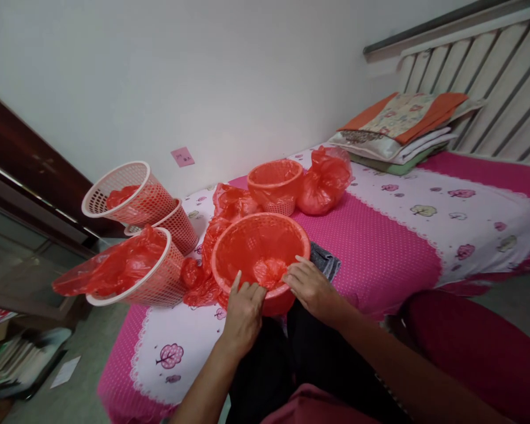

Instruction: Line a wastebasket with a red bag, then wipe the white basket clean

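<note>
Basket [265,217] held by near rim
Left hand [244,315], right hand [312,290]: grips clamped on red bag [268,272] there, against slipping, I'd say.

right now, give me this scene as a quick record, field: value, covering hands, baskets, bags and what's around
left hand: at the near rim of the front basket, grip unclear
right hand: at that rim's right side, fingertips touching the red lining
rear basket: beyond the front one, also lined in red
bulging red bag: right of the rear basket, contents unclear
pale baskets: three, at left, nearest tilted with red plastic spilling out
surface: pink-and-white cover
wall: pink note
</note>
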`<state>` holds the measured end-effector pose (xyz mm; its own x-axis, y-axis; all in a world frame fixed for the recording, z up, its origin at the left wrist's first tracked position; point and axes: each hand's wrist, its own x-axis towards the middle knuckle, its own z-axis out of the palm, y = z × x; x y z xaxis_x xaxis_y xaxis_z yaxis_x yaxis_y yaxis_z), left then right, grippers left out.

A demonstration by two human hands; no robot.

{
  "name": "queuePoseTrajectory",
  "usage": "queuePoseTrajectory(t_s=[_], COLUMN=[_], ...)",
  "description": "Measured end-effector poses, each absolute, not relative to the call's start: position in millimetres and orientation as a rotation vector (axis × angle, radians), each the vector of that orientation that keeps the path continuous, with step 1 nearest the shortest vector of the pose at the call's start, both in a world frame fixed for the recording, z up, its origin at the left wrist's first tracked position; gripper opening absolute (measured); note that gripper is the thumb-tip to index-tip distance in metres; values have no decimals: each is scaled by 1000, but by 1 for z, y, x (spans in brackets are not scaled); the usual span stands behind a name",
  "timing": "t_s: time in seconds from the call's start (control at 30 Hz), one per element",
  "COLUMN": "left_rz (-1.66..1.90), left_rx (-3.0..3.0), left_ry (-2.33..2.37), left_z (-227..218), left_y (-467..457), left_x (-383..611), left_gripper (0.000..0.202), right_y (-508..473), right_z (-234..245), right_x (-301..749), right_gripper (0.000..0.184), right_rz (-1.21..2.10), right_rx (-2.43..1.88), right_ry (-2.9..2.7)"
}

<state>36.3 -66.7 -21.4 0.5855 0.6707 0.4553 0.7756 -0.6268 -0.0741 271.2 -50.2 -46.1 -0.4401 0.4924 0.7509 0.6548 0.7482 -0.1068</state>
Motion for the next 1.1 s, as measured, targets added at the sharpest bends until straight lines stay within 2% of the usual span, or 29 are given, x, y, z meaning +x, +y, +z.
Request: queuePoseTrajectory(t_s=[0.23, 0.33, 0.4, 0.53, 0.63, 0.73, 0.93, 1.1], left_rz=[-586, -656, -896, -1652, -2075, -2356, -2500, -2493], left_rx=[-2620, -2672, -2575, -1984, -1665, -1557, -1563, -1451], left_ry=[-1167, -1135, -1227, -1813, -2308, -2445, -2454, -2475], left_z=[-15, -6, -8, -29, -41, -39, -26, -25], left_y=[-72, -87, -97, -104, -97, -86, -70, -57], left_x=[42, 35, 25, 5, 2, 12, 33, 31], left_gripper=[31, 54, 59, 34, 48, 60, 73, 65], right_y=[-47, -46, -47, -48, -47, -47, -57, -65], right_z=[-59, -60, -60, -58, -54, -51, -50, -53], right_x=[274, 274, 274, 268, 256, 238, 205, 195], right_gripper=[25, 25, 25, 27, 27, 27, 24, 26], right_rz=[-313, -319, -320, -305, -293, -320, -329, -333], right_rx=[-827, -822, -819, -840, -898, -959, -1023, -1009], right_ry=[-2062, -2050, -2035, -2017, -2042, -2067, -2062, -2016])
